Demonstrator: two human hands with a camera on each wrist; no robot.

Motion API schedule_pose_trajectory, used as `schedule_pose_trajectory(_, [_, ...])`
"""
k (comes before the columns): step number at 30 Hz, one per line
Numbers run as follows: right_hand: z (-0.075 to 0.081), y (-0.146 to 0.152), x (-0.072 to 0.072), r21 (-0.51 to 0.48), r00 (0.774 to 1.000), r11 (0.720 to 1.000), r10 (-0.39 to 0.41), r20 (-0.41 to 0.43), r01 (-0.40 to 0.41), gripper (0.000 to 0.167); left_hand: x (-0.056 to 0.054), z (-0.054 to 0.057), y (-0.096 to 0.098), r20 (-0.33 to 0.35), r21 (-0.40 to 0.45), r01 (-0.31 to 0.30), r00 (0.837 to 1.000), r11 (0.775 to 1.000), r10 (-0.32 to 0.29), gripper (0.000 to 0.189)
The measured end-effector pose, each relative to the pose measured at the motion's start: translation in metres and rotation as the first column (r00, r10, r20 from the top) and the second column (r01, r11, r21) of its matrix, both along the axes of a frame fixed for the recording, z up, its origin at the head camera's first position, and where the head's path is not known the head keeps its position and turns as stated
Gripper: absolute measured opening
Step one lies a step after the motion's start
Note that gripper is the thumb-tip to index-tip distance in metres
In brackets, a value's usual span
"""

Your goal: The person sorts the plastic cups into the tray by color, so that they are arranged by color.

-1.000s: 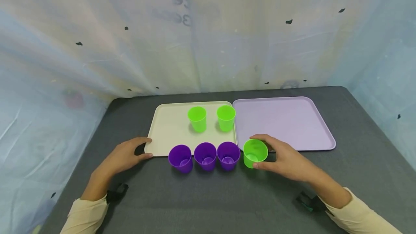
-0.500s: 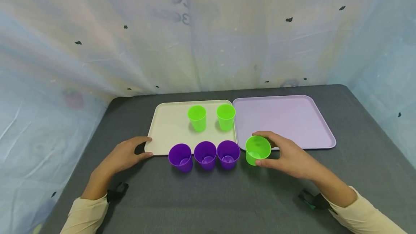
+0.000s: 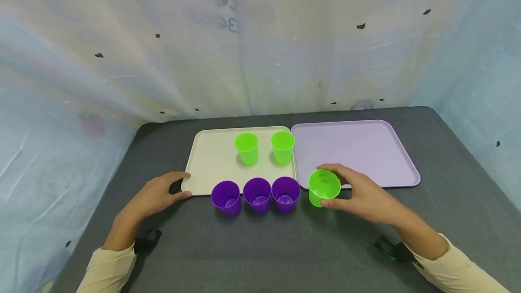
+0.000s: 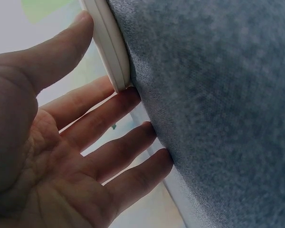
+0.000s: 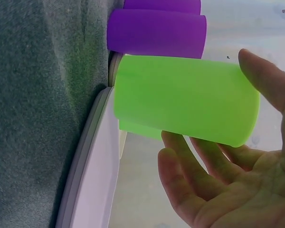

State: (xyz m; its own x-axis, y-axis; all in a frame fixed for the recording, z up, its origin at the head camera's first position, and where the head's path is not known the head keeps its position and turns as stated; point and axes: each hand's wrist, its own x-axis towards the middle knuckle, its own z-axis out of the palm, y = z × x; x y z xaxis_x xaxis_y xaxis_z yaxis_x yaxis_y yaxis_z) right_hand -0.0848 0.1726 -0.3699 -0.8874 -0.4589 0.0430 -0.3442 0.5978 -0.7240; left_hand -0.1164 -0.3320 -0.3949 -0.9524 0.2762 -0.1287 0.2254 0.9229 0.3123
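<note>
The person's right hand (image 3: 358, 196) held a green cup (image 3: 324, 189) between thumb and fingers, just off the near right corner of the cream tray (image 3: 211, 159), its mouth pointing up and its long axis close to vertical. The left hand (image 3: 156, 196), thumb and fingers spread wide, touched that tray's near left corner, and three purple cups (image 3: 257, 197) stood mouth up along its near edge.

Green cups (image 3: 282, 149), three; purple cups (image 3: 257, 196), three; six in all. Cream tray (image 3: 212, 157), one; lilac tray (image 3: 350, 149), one. Desk (image 3: 260, 252), one.
</note>
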Motion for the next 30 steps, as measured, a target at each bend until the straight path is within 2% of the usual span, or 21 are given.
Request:
schedule_pose_trajectory(11, [0.0, 0.0, -0.001, -0.011, 1.0, 1.0, -0.01, 0.0, 0.01, 0.07, 0.001, 0.003, 0.001, -0.011, -0.003, 0.0, 1.0, 1.0, 0.0, 0.06])
schedule_pose_trajectory(19, [0.008, 0.003, 0.0, -0.021, 0.999, 0.999, -0.038, -0.002, 0.038, 0.069, -0.001, -0.002, 0.0, -0.023, -0.003, 0.007, 1.0, 1.0, -0.007, 0.059])
schedule_pose_trajectory(30, [0.013, 0.009, -0.002, -0.012, 0.998, 0.998, -0.06, -0.012, 0.06, 0.069, -0.001, -0.001, 0.003, -0.031, 0.009, -0.006, 0.999, 1.0, 0.006, 0.056])
